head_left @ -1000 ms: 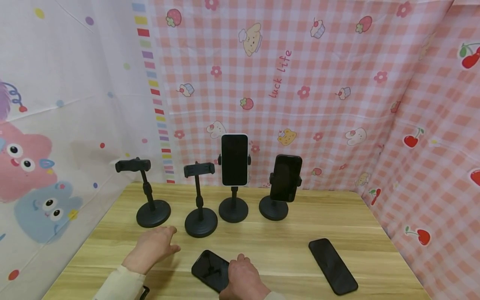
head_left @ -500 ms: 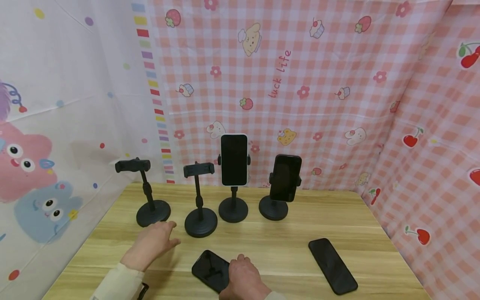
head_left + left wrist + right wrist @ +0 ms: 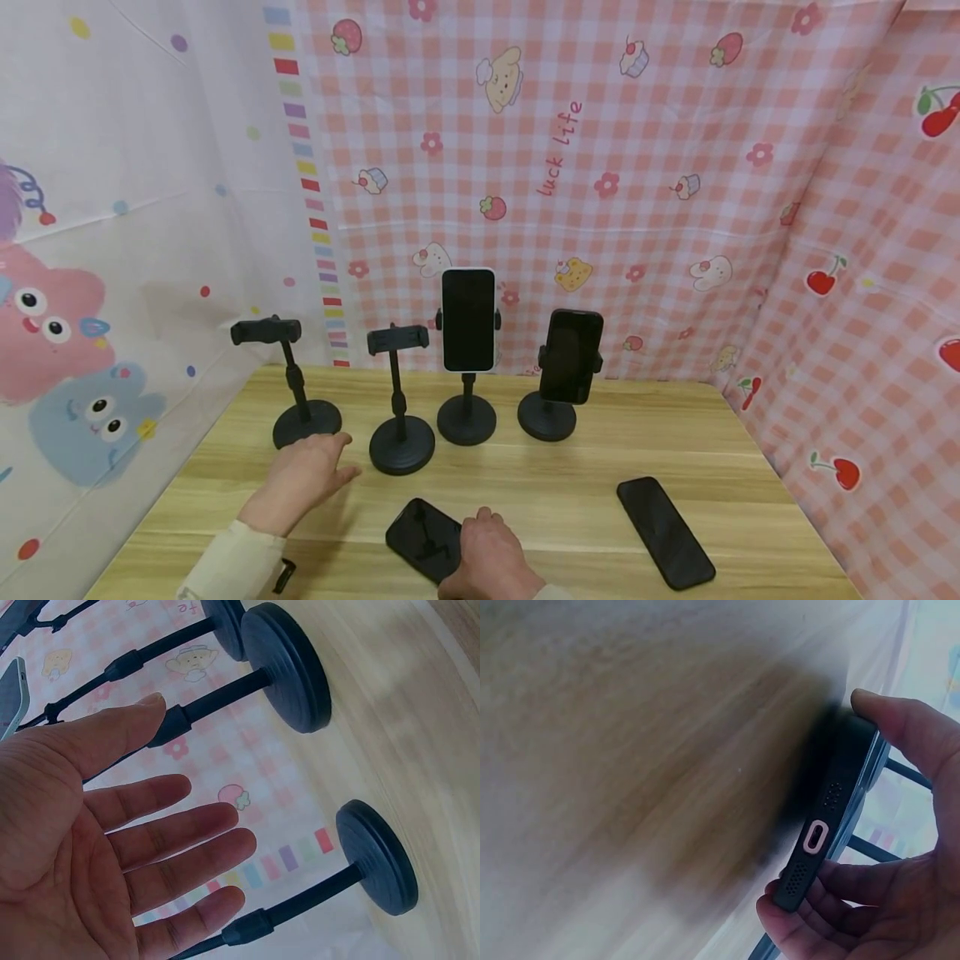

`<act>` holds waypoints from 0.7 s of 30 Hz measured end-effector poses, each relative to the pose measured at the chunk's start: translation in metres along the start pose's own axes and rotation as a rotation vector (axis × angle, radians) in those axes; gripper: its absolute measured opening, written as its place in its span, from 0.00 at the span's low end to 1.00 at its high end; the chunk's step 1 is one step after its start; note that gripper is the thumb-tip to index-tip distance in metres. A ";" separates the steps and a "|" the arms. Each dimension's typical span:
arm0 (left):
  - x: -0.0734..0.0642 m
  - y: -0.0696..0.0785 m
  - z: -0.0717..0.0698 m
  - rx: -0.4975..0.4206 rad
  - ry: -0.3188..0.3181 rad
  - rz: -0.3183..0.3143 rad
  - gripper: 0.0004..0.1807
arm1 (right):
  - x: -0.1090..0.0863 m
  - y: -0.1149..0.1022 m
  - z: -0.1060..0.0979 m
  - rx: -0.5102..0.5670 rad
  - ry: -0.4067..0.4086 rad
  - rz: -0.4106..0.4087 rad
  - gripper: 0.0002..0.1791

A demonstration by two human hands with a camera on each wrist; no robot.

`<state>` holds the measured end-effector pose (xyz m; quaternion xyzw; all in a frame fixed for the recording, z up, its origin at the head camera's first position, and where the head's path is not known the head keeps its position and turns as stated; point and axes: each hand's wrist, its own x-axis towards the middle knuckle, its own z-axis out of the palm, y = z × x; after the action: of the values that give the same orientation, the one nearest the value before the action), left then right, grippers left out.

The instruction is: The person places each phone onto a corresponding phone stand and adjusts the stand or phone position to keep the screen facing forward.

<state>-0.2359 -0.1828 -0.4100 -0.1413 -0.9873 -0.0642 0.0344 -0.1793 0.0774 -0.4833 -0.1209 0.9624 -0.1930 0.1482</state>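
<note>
My right hand (image 3: 491, 554) grips a black smartphone (image 3: 423, 537) across its near end, thumb on one long edge and fingers on the other. In the right wrist view its bottom edge with the charging port (image 3: 816, 837) faces the camera, slightly above the wood. My left hand (image 3: 296, 483) is spread with nothing in it, just in front of the leftmost phone stand (image 3: 307, 423). Beside that stands a second phone stand (image 3: 401, 444), its clamp bare. Both are black with round bases. In the left wrist view the fingers (image 3: 191, 847) are straight and apart.
Farther right, one stand holds a white-framed phone (image 3: 468, 321) upright and another holds a tilted black phone (image 3: 572, 357). Another black phone (image 3: 666, 533) lies flat on the wooden table (image 3: 570, 508) at the right. Patterned cloth (image 3: 645, 225) hangs behind and on both sides.
My left hand has moved slightly forward, toward the base of the leftmost stand. The right hand with its smartphone has barely shifted.
</note>
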 end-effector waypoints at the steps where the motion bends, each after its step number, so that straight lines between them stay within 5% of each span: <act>1: 0.000 0.000 -0.001 -0.001 0.012 0.005 0.25 | 0.000 0.000 0.000 -0.002 0.002 0.002 0.32; 10: 0.002 0.000 -0.008 -0.002 0.126 0.045 0.25 | -0.002 0.002 -0.004 -0.036 0.066 0.010 0.37; 21: 0.011 0.002 -0.025 -0.034 0.275 0.060 0.27 | -0.002 -0.001 -0.014 0.052 0.211 0.032 0.39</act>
<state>-0.2448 -0.1817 -0.3841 -0.1613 -0.9674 -0.0987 0.1687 -0.1822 0.0816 -0.4701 -0.0805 0.9691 -0.2274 0.0521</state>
